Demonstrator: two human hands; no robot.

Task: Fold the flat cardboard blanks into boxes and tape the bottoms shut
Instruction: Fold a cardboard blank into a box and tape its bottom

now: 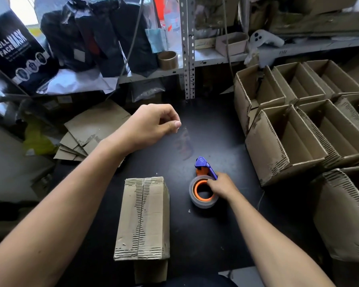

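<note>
Gripping the tape gun [203, 184] w/ right hand [221, 186], fingers curled on the roll, on the dark worktop [216, 235]. Left hand [151, 125] hovers, thumb and fingers pinching the clear tape end. Box [142, 218] sits bottom-up just left of the roll, flaps closed. Flat blanks [87, 133] far left.

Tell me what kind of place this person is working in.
Probably a small packing or stockroom area: assembled open cardboard boxes crowd the right, flat blanks lie at left, the right hand grips a tape dispenser, and metal shelving holds packaged goods.
</note>
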